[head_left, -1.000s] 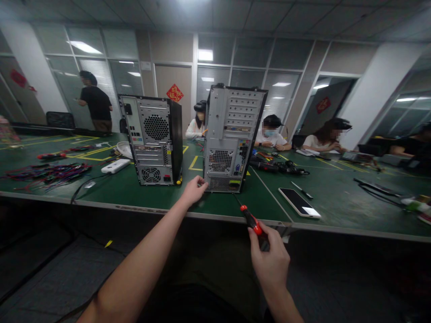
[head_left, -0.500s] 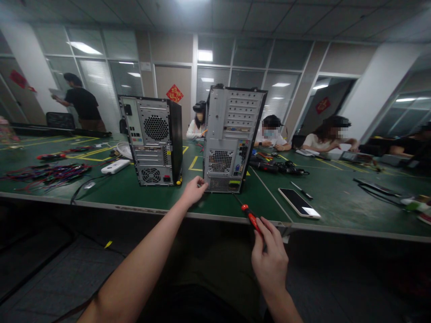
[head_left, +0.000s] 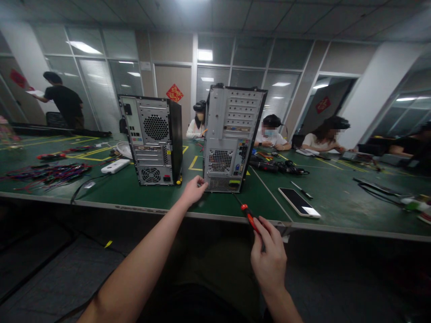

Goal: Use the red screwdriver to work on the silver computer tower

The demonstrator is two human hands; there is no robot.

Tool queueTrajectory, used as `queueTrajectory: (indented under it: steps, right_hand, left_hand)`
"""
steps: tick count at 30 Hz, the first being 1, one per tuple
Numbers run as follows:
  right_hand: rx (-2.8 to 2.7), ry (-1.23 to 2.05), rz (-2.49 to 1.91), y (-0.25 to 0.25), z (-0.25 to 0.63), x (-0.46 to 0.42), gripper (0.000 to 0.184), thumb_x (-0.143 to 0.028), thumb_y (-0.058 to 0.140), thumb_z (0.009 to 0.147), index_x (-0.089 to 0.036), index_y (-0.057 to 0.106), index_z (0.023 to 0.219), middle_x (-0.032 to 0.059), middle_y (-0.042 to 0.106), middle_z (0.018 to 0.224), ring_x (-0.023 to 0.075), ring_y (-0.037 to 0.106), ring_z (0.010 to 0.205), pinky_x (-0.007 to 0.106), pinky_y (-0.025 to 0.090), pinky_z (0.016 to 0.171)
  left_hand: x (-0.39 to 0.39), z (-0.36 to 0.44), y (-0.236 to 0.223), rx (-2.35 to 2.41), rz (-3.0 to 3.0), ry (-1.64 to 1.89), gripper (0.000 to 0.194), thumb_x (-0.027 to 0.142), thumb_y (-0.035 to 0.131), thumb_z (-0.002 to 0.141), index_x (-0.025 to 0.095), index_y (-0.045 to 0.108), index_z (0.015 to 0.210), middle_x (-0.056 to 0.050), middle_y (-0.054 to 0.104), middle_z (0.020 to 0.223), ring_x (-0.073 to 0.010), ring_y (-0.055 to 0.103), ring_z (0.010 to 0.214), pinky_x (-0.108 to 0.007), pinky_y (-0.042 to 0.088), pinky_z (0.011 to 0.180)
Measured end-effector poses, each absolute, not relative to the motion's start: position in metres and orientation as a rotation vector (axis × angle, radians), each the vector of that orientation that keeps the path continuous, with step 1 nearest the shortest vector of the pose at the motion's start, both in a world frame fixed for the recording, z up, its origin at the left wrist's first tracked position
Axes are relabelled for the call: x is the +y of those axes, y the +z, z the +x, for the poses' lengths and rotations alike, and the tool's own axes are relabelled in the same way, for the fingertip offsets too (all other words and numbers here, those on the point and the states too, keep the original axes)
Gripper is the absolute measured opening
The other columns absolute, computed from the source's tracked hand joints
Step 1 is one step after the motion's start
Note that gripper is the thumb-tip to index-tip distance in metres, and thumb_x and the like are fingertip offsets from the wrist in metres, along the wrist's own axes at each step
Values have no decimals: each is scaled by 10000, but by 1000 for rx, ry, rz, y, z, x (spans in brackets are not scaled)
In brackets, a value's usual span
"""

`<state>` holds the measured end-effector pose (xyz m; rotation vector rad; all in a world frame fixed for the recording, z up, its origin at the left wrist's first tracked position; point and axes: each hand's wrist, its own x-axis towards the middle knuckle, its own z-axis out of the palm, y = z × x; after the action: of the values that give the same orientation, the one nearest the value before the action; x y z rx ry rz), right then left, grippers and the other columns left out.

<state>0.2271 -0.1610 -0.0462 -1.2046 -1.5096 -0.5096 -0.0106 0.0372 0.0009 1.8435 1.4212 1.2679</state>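
Observation:
A tall computer case [head_left: 220, 130] stands upright on the green table, its grey metal back facing me. At its lower left corner, my left hand [head_left: 194, 190] is closed with the fingertips against the edge; part of the grip is hidden. My right hand [head_left: 269, 246] holds a red and black screwdriver [head_left: 247, 215] by the handle, in front of the table edge. The thin shaft points up and left, and its tip reaches the bottom edge of the case's back. Left of this case stands a second, shorter computer case [head_left: 153, 139], also showing its back.
A phone [head_left: 298, 202] and a pen-like tool [head_left: 302, 190] lie to the right. On the left are a white power strip [head_left: 115, 166] and a pile of thin cables [head_left: 50, 172]. Several people sit across the table; one person [head_left: 63, 101] stands at the far left.
My right hand and the screwdriver handle have shifted very slightly left. My left hand and both cases stay put. The standing person in the background has moved left.

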Motion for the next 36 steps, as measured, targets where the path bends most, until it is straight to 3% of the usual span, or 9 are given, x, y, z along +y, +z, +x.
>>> queueTrajectory:
  steps: [3, 9, 11, 13, 16, 20, 26, 32, 36]
  right_hand:
    - [-1485, -490, -1217, -44, 227, -162, 303, -209, 583, 1029, -223, 693, 1310, 115, 718, 1266, 257, 705, 1157, 438, 596, 1007]
    - [-1402, -395, -1281, -42, 228, -163, 256, -341, 696, 991, -181, 708, 1191, 57, 737, 935, 162, 666, 669, 301, 598, 672]
    - [-1425, -414, -1254, -43, 229, -162, 242, -325, 676, 1003, -182, 709, 1195, 75, 743, 992, 185, 705, 766, 319, 614, 735]
    - [-1466, -450, -1225, -44, 229, -161, 235, -272, 624, 1024, -195, 706, 1230, 105, 737, 1134, 229, 733, 985, 373, 622, 883]
    - [-1507, -487, -1214, -46, 229, -161, 285, -185, 550, 1037, -226, 705, 1272, 114, 704, 1292, 250, 697, 1189, 430, 587, 1028]
    - [-1481, -489, -1215, -44, 228, -160, 260, -216, 580, 1030, -205, 709, 1255, 121, 722, 1251, 255, 712, 1150, 423, 590, 1004]
    - [-1368, -360, -1299, -44, 230, -161, 273, -391, 711, 981, -165, 727, 1133, 58, 752, 913, 175, 689, 695, 308, 598, 708]
    - [-1477, -455, -1205, -46, 231, -160, 255, -243, 586, 1035, -194, 714, 1250, 120, 714, 1231, 249, 698, 1138, 407, 577, 999]
    - [-1482, -491, -1218, -45, 230, -159, 272, -212, 554, 1040, -217, 705, 1266, 113, 707, 1271, 250, 686, 1173, 428, 570, 1021]
  left_hand:
    - [38, -11, 1, 1411, 1840, 1272, 153, 358, 642, 915, 215, 596, 885, -7, 697, 886, -151, 625, 727, -264, 467, 682]
    - [38, -11, 0, 1398, 1838, 1278, 157, 365, 641, 910, 215, 600, 890, -7, 693, 886, -148, 618, 706, -272, 465, 684]
    - [38, -11, 0, 1399, 1835, 1277, 158, 366, 641, 909, 216, 598, 888, -6, 691, 874, -151, 618, 711, -274, 463, 687]
    - [38, -12, 0, 1400, 1837, 1276, 162, 369, 643, 908, 216, 596, 883, -7, 692, 869, -155, 621, 724, -274, 462, 689]
    - [38, -12, 0, 1394, 1842, 1280, 167, 374, 641, 911, 216, 596, 880, -10, 696, 881, -155, 626, 731, -272, 464, 687]
    - [38, -12, 0, 1386, 1837, 1279, 166, 373, 642, 910, 216, 598, 879, -9, 696, 872, -155, 623, 730, -269, 467, 681]
    - [37, -11, 0, 1393, 1826, 1275, 161, 371, 637, 910, 214, 603, 892, -7, 684, 855, -160, 617, 738, -269, 459, 680]
    - [38, -12, -1, 1393, 1842, 1276, 157, 363, 637, 914, 213, 602, 891, -11, 692, 899, -155, 626, 757, -263, 450, 685]
    - [38, -12, -1, 1404, 1842, 1267, 156, 363, 638, 916, 213, 602, 893, -10, 695, 895, -153, 622, 748, -263, 448, 685]
